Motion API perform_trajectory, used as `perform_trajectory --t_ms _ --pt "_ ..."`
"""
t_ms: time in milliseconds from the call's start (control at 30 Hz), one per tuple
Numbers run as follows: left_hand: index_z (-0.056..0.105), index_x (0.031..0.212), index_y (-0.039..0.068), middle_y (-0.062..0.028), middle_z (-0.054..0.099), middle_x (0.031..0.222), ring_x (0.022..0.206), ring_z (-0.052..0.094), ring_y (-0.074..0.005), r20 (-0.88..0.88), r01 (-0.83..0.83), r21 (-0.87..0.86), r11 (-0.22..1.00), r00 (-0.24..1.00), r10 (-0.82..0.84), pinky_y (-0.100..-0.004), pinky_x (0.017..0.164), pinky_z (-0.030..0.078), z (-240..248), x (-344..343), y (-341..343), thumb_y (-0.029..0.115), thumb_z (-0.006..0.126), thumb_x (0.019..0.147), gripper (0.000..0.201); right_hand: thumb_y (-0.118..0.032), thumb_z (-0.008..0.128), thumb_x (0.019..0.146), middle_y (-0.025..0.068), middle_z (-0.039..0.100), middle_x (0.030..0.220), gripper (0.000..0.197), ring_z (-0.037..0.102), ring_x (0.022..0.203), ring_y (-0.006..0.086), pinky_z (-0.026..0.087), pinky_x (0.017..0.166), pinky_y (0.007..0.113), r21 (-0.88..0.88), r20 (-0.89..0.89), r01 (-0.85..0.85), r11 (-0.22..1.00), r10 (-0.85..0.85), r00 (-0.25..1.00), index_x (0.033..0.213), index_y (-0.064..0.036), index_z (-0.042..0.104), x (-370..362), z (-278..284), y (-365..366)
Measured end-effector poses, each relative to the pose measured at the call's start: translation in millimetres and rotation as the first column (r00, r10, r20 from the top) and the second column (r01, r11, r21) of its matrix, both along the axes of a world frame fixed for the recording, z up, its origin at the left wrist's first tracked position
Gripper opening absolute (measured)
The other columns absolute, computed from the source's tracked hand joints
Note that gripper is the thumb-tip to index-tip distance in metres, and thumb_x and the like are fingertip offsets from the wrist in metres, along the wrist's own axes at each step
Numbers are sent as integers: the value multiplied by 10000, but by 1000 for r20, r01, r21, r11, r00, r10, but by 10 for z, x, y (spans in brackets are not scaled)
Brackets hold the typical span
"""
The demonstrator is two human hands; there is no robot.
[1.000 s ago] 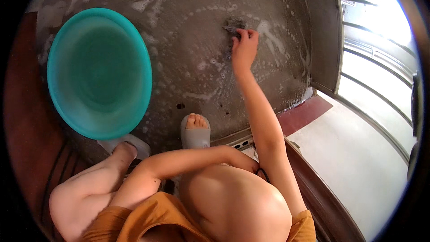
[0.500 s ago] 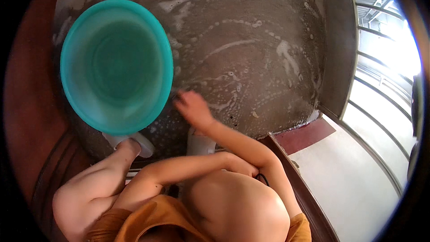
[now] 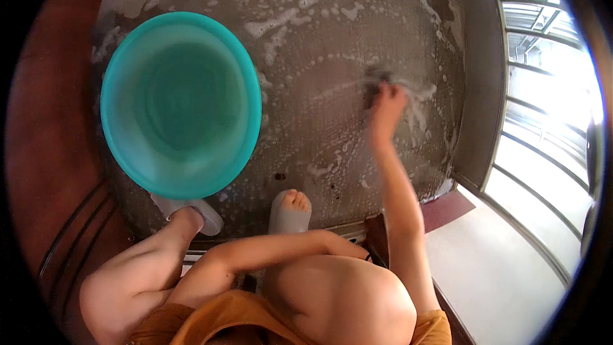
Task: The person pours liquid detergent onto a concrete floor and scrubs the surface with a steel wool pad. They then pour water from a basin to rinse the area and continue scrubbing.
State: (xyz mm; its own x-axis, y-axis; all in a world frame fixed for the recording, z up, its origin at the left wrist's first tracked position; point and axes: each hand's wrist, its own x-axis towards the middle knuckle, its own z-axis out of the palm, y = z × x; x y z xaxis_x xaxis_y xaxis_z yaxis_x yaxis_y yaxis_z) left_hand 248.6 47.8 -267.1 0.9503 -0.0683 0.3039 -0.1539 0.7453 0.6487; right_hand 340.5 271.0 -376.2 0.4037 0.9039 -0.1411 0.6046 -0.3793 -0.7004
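Observation:
My right hand (image 3: 389, 107) reaches out over the wet, soapy floor (image 3: 319, 128), closed on a dark scrubber (image 3: 374, 87) pressed to it. Motion smears the scrubber, so its exact kind does not show. Streaks of white foam surround it. My left forearm lies across in front of my raised right knee; the left hand (image 3: 348, 246) rests by that knee, its fingers hidden. To the left stands a large turquoise basin (image 3: 253, 105), with cloudy water inside.
My feet in pale slippers (image 3: 287, 220) are on the floor, one close to the basin. A reddish-brown panel (image 3: 57, 121) rises at the left. Metal railings (image 3: 543, 134) curve along the right, beside a low grey ledge (image 3: 482, 89) and a white surface (image 3: 485, 255).
My right hand has swept the scrubber from beside the basin out to the right and farther away. The left arm stays by the knee. The view has shifted slightly.

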Motion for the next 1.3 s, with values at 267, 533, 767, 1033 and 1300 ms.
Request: perform_trajectory --t_ms 267,533,767,1033,1300 --pt "609 1096 18 -66 639 1018 938 527 -127 -120 -13 -98 995 993 2 -304 824 411 218 -51 -63 248 524 925 299 -112 559 813 162 539 1130 299 521 930 345 448 772 430 59 285 -939 339 895 342 1101 -34 578 -1762 208 -1050" --pt "589 1161 24 -86 632 1088 1028 532 -135 -164 -8 -160 987 986 -19 -287 893 400 1004 -548 393 251 533 923 333 -34 501 856 142 501 1152 317 505 1019 314 490 809 390 -220 652 -791 571 689 316 1162 -81 566 -1277 939 1130" --pt "646 1003 31 -163 663 984 967 620 -283 -170 -260 480 838 909 380 -353 838 467 3426 -1793 1401 238 506 900 271 -100 629 798 200 483 1244 342 536 1070 347 495 862 396 -743 398 -620 252 911 -107 1132 -53 578 -1771 2118 1596" --pt "605 1023 15 -182 632 1021 965 607 -309 181 -285 959 10 636 750 -375 843 470 4713 -3498 621 200 526 865 255 -29 632 775 190 398 1255 401 484 1115 358 495 858 426 -692 309 -704 161 947 -87 1162 -36 530 -2965 2804 851" --pt "528 1176 11 -135 604 1116 1023 579 -240 281 -407 913 -29 577 766 -341 887 452 3894 -5158 378 205 534 898 339 -47 573 770 159 455 1233 438 475 1089 332 445 911 402 -381 603 -765 519 767 220 1205 -85 535 -3927 2250 465"
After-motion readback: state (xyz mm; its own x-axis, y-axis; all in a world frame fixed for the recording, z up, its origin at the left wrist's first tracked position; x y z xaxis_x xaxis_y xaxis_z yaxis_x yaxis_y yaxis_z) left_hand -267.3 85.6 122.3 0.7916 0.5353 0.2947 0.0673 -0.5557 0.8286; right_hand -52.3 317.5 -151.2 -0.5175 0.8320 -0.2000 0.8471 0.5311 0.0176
